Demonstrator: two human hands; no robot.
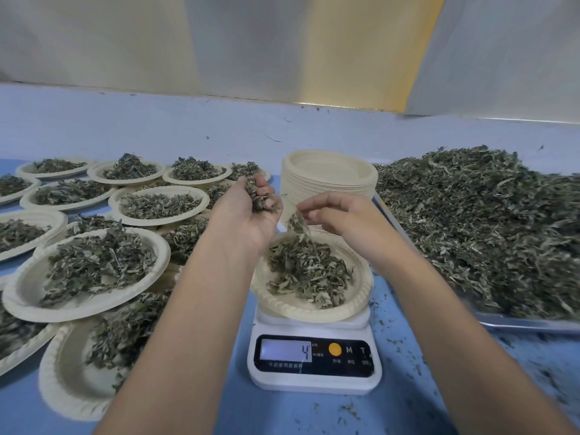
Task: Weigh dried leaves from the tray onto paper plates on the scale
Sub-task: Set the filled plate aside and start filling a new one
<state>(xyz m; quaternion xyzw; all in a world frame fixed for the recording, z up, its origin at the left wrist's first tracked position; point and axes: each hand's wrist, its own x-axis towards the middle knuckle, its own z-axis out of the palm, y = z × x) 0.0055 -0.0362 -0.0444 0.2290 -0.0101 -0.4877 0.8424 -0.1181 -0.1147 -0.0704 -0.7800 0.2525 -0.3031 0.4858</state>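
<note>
Right grip (339, 219) pinches leaves (296, 223) just above the plate (362, 293).

left: filled plates (22, 293) | right: tray (518, 323) | rear: plate stack (329, 171) | front: open table (314, 414)

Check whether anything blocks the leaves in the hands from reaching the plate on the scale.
Nothing visible does. The left hand grips dried leaves and the right hand pinches a few, both just above the paper plate, only air between.
</note>
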